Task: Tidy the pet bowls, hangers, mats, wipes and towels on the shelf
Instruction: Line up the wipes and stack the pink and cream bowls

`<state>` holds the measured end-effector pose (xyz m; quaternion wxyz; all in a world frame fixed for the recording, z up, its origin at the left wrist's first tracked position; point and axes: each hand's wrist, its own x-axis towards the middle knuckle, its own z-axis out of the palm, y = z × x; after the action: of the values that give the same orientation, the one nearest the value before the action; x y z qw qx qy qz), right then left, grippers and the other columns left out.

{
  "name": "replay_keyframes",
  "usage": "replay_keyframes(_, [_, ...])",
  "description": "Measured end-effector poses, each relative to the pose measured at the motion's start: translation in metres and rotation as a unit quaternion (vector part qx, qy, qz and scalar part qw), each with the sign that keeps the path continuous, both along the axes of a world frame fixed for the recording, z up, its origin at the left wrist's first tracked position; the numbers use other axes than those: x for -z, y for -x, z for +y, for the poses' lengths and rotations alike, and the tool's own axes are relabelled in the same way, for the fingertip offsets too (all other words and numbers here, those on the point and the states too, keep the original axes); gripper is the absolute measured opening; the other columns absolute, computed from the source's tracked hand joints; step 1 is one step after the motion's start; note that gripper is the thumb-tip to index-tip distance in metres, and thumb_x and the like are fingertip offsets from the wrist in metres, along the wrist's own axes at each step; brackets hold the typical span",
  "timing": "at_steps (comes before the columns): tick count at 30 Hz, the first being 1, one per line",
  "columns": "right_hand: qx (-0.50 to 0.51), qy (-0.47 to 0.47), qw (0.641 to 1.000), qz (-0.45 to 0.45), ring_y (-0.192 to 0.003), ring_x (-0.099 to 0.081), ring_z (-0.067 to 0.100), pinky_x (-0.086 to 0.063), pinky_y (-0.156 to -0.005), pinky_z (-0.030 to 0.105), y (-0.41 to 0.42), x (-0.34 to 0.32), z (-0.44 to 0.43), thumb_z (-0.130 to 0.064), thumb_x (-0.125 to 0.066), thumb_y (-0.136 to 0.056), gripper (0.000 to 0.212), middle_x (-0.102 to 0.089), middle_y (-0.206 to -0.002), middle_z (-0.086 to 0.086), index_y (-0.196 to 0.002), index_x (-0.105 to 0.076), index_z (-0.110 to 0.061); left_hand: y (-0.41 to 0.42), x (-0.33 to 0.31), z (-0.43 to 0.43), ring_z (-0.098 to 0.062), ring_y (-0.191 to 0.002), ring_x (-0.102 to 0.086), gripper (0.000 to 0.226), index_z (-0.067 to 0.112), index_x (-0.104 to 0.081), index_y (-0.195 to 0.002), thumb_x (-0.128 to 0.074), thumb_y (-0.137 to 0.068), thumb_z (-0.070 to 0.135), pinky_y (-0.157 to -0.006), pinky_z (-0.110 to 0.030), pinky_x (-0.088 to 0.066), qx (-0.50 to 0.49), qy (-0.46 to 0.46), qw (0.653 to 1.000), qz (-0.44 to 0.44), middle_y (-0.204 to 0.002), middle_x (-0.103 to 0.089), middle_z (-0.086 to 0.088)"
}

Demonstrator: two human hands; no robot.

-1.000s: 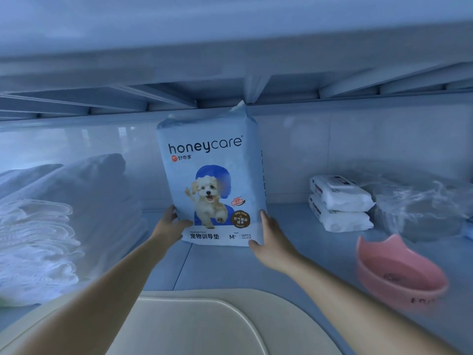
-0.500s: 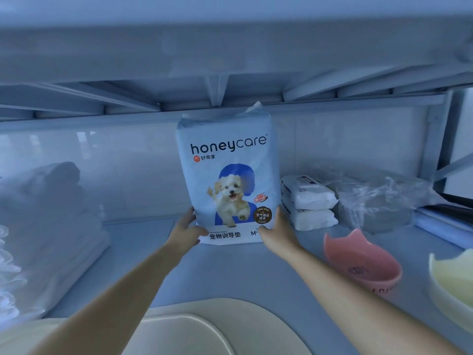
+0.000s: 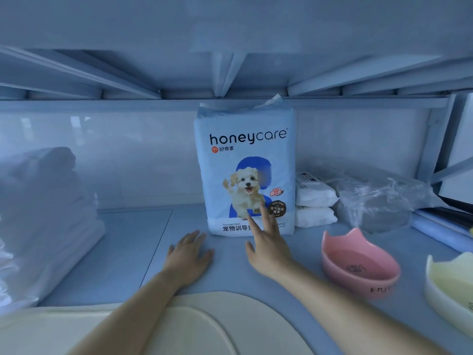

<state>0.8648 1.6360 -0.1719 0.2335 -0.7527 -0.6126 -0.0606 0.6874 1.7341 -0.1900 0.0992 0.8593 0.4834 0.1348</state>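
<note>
A light-blue pack of pet training pads [image 3: 245,149] with a puppy picture stands upright at the back of the shelf [image 3: 294,252], touching two stacked white wipe packs [image 3: 316,201] on its right. My left hand [image 3: 189,254] lies flat and empty on the shelf just in front of the pack's left corner. My right hand [image 3: 267,242] hovers in front of the pack's lower right, fingers spread, holding nothing. A pink cat-ear pet bowl [image 3: 358,262] sits to the right. Folded white towels [image 3: 43,213] are stacked at the left.
A cream pet bowl [image 3: 450,283] stands at the right edge. A grey item in clear plastic wrap [image 3: 376,201] lies behind the pink bowl. A cream mat [image 3: 230,319] lies along the shelf's front edge. The upper shelf's underside hangs low above the pack.
Both hands have let go of the pad pack and drawn back toward me. The pack now stands on its own beside the wipe packs.
</note>
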Motion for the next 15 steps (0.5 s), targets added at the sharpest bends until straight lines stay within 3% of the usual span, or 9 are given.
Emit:
replay_keyframes(3, [-0.005,0.018,1.0,-0.004,-0.145,0.016,0.023,-0.039,-0.105,0.037,-0.004,0.007,-0.002,-0.033,-0.036,-0.098,0.058,0.03,-0.153,-0.005,-0.15,-0.013,-0.023,0.003,0.002,0.001,-0.013,-0.141,-0.021,0.053,0.027,-0.026,-0.146,-0.033,-0.097,0.045,-0.116,-0.04,-0.016,0.007,-0.017,0.999,-0.032,-0.154,-0.022,0.007])
replay_keyframes(9, [-0.023,0.007,1.0,-0.017,-0.146,0.006,0.011,-0.03,-0.111,0.033,-0.021,0.011,-0.009,-0.034,-0.03,-0.1,0.053,0.019,-0.156,-0.012,-0.149,-0.02,-0.018,0.008,0.003,0.002,-0.013,-0.137,-0.031,0.051,0.029,-0.029,-0.144,-0.037,-0.096,0.043,-0.114,-0.037,-0.023,0.043,-0.016,0.996,-0.076,-0.151,-0.029,0.008])
replay_keyframes(15, [-0.009,0.056,0.998,-0.026,-0.145,0.014,0.014,-0.025,-0.114,0.035,-0.021,0.013,-0.002,-0.038,-0.027,-0.1,0.057,0.03,-0.152,-0.012,-0.151,-0.006,-0.022,0.009,0.003,0.001,-0.012,-0.135,-0.033,0.05,0.03,-0.03,-0.144,-0.037,-0.096,0.043,-0.114,-0.037,-0.022,0.046,-0.012,0.997,-0.057,-0.15,-0.03,0.01])
